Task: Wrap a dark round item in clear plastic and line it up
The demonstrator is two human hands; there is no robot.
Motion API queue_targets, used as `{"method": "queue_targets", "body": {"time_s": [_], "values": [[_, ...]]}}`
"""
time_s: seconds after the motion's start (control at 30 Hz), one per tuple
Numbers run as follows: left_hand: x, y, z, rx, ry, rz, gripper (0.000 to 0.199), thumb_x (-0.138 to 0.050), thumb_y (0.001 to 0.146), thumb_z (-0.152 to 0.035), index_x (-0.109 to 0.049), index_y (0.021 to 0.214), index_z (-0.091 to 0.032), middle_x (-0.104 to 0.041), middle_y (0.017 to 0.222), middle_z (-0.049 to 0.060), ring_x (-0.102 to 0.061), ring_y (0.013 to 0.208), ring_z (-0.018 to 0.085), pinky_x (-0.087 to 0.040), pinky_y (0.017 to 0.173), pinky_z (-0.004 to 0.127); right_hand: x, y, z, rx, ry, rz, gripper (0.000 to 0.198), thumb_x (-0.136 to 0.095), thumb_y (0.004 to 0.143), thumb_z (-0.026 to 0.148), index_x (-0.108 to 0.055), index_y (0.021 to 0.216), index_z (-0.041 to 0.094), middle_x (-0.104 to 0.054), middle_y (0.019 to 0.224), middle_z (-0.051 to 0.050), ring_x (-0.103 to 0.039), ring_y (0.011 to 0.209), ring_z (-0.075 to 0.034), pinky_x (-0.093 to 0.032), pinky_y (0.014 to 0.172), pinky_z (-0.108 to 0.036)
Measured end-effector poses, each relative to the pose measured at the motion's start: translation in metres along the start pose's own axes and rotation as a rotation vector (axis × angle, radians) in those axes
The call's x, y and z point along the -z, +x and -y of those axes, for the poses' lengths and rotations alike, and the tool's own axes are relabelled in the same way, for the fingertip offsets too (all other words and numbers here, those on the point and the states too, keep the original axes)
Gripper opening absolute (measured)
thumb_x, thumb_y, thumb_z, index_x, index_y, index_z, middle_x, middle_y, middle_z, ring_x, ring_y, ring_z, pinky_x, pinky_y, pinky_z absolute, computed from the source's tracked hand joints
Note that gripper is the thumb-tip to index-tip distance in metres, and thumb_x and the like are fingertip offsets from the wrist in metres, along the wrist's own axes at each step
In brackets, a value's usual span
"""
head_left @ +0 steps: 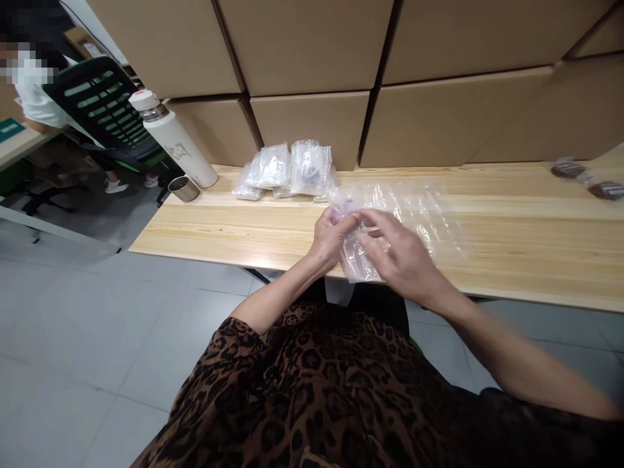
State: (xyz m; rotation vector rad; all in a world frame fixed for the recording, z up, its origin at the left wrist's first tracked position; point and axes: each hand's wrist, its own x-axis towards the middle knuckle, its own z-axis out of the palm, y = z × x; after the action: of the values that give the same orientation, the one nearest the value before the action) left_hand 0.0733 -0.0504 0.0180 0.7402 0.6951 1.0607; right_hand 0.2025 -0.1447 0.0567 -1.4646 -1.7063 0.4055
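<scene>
My left hand (331, 235) is closed around the near left part of a clear plastic bag (358, 263). Something pinkish-purple (342, 211) shows through the plastic at its fingers; its kind is not clear. My right hand (400, 253) is over the bag's right side, slightly blurred. Its forefinger reaches the tip of my left thumb, and a gap shows between that finger and the right thumb. More clear plastic bags (429, 224) lie flat on the wooden table (517, 260) beyond and right of my hands.
Several filled plastic packets (307, 169) are piled behind my hands. A white thermos flask (180, 146) and a metal cup (184, 188) stand at the left. Stacked cardboard boxes (312, 123) line the back. Two bagged dark items (568, 169) lie far right. A person sits beyond a green-black chair (100, 104).
</scene>
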Motion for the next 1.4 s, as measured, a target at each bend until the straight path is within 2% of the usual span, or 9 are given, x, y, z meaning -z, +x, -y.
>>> {"method": "queue_targets", "body": {"time_s": [0.2, 0.5, 0.63, 0.77, 0.97, 1.1, 1.2, 1.3, 1.4], "values": [[-0.001, -0.009, 0.015, -0.031, 0.084, -0.037, 0.050, -0.097, 0.069, -0.022, -0.059, 0.102, -0.024, -0.073, 0.093, -0.005, -0.068, 0.085, 0.011, -0.055, 0.088, 0.029, -0.042, -0.004, -0.019, -0.061, -0.034, -0.016, 0.083, -0.045, 0.108, 0.074, -0.056, 0.160, 0.011, -0.052, 0.170, -0.029, -0.050, 0.161, -0.044, -0.039, 0.135, -0.073], [0.006, -0.025, -0.015, 0.163, -0.070, 0.436, 0.059, -0.081, 0.058, -0.014, -0.070, 0.115, -0.025, -0.077, 0.129, 0.005, -0.061, 0.152, 0.032, -0.045, 0.132, 0.043, -0.039, 0.005, -0.048, -0.071, 0.022, -0.098, 0.073, -0.063, 0.100, 0.064, -0.056, 0.160, 0.024, -0.061, 0.162, -0.022, -0.058, 0.151, -0.042, -0.050, 0.125, -0.072], [0.000, -0.032, -0.016, 0.152, -0.136, 0.365, 0.033, -0.082, 0.088, -0.030, -0.071, 0.119, -0.024, -0.075, 0.146, 0.006, -0.051, 0.165, 0.026, -0.032, 0.143, 0.041, -0.040, 0.011, -0.057, -0.085, -0.004, -0.173, 0.065, -0.067, 0.094, 0.049, -0.062, 0.153, 0.023, -0.070, 0.150, -0.020, -0.067, 0.139, -0.041, -0.054, 0.122, -0.068], [-0.005, -0.031, -0.011, 0.174, -0.170, 0.156, 0.033, -0.075, 0.097, -0.014, -0.070, 0.127, -0.026, -0.071, 0.154, 0.001, -0.044, 0.170, 0.020, -0.030, 0.142, 0.039, -0.029, 0.016, -0.053, -0.140, 0.221, -0.162, 0.055, -0.071, 0.095, 0.052, -0.069, 0.142, 0.024, -0.079, 0.133, -0.013, -0.076, 0.119, -0.033, -0.061, 0.113, -0.057], [-0.008, -0.013, -0.006, 0.173, -0.153, 0.179, 0.022, -0.093, 0.085, -0.021, -0.078, 0.102, -0.020, -0.082, 0.104, 0.004, -0.074, 0.133, 0.024, -0.052, 0.120, 0.035, -0.011, 0.018, -0.040, -0.168, 0.551, 0.009, 0.063, -0.089, 0.085, 0.061, -0.070, 0.131, 0.023, -0.080, 0.128, -0.010, -0.076, 0.123, -0.030, -0.060, 0.113, -0.050], [-0.008, -0.007, -0.003, 0.233, -0.159, 0.210, 0.029, -0.099, 0.076, -0.023, -0.080, 0.097, -0.016, -0.082, 0.094, 0.006, -0.079, 0.115, 0.024, -0.055, 0.108, 0.035, -0.002, 0.023, -0.050, -0.218, 0.605, 0.124, 0.069, -0.092, 0.081, 0.067, -0.062, 0.127, 0.024, -0.080, 0.112, -0.008, -0.077, 0.104, -0.027, -0.065, 0.093, -0.045], [-0.011, -0.005, -0.001, 0.214, -0.193, 0.139, 0.024, -0.096, 0.077, -0.018, -0.081, 0.094, -0.015, -0.082, 0.092, 0.004, -0.079, 0.105, 0.020, -0.054, 0.103, 0.032, 0.003, 0.022, -0.049, -0.178, 0.302, 0.049, 0.059, -0.083, 0.088, 0.065, -0.061, 0.125, 0.024, -0.077, 0.111, -0.010, -0.075, 0.102, -0.030, -0.065, 0.092, -0.052], [-0.017, -0.002, 0.002, 0.155, -0.252, 0.022, 0.016, -0.090, 0.080, -0.010, -0.079, 0.091, -0.015, -0.081, 0.089, 0.000, -0.074, 0.087, 0.012, -0.054, 0.097, 0.027, 0.001, 0.013, -0.035, -0.009, -0.178, -0.158, 0.048, -0.070, 0.099, 0.047, -0.062, 0.139, 0.021, -0.069, 0.140, -0.021, -0.067, 0.130, -0.040, -0.055, 0.115, -0.065], [-0.022, -0.002, 0.003, 0.107, -0.280, -0.051, 0.015, -0.087, 0.083, -0.008, -0.076, 0.090, -0.016, -0.079, 0.087, -0.003, -0.071, 0.082, 0.009, -0.054, 0.095, 0.026, -0.015, -0.001, -0.022, 0.166, -0.404, -0.165, 0.058, -0.056, 0.103, 0.031, -0.052, 0.158, 0.017, -0.061, 0.155, -0.025, -0.058, 0.143, -0.043, -0.046, 0.126, -0.069]]}}
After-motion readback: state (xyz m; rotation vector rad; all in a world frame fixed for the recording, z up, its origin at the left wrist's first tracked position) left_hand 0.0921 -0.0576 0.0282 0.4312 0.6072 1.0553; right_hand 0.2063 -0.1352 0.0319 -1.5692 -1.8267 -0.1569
